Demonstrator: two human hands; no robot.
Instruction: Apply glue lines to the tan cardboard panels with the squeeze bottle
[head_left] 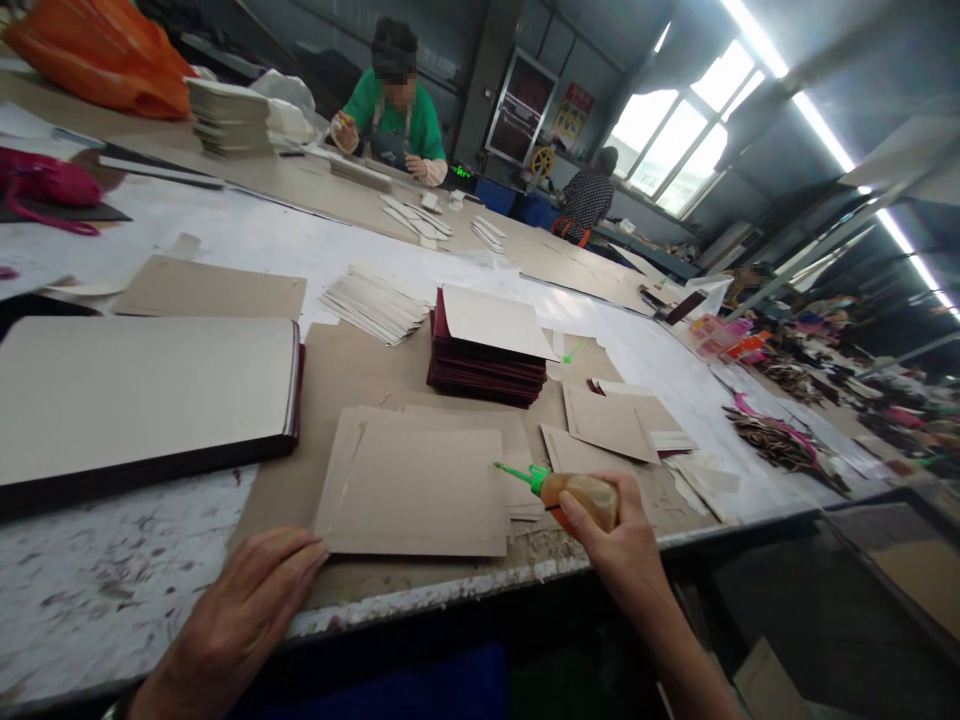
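Note:
In my right hand is a squeeze glue bottle with amber contents and a green nozzle, tilted so that its tip points left. The tip is at the right edge of a grey-tan cardboard sheet; whether it touches cannot be told. Thin glossy lines show near this sheet's left and lower edges. My left hand has its fingers together at the sheet's lower left corner, gripping it there. More cardboard sheets lie partly hidden underneath.
Behind the sheet stands a stack of dark red pieces with a pale top. A large pale-topped stack sits at the left. White strips and smaller cards lie around. Across the table a person in green works.

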